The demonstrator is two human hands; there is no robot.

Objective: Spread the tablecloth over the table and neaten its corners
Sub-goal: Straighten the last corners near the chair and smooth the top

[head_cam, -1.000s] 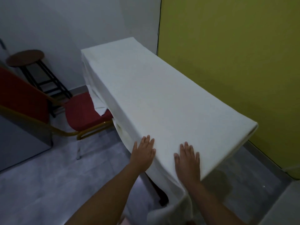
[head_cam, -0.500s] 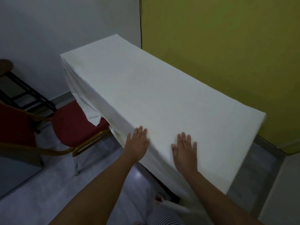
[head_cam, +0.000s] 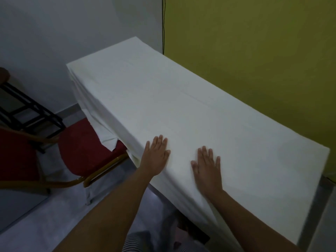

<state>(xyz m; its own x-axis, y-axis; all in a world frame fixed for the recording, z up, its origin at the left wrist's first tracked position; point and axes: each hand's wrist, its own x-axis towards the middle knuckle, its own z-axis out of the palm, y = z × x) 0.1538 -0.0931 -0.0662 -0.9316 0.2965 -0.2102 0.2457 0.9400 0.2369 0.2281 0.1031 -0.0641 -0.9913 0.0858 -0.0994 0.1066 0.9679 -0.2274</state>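
- Head view: a white tablecloth (head_cam: 181, 110) covers the whole worktop, which stands along the yellow wall (head_cam: 254, 51); its long axis runs from the far left corner near the grey wall to the near right corner.
- Both hands lie palm-down on the cloth at the near long edge, fingers extended and together, grasping nothing: each grip is released and pressing flat.
- The left hand (head_cam: 156, 157) sits right at the edge where the cloth turns down; the right hand (head_cam: 207, 168) lies just inside that edge, a little apart from the left.
- The near right corner (head_cam: 325, 151) lies to the right of the right hand, so that hand is the nearer one for tidying it; the far left corner (head_cam: 70, 66) is well apart from both.
- On the left side the cloth hangs in uneven folds, a loose flap (head_cam: 108, 140) drooping over the seat of a red chair (head_cam: 81, 148); this looks like the untidiest part.
- No brands, labels or writing can be read.
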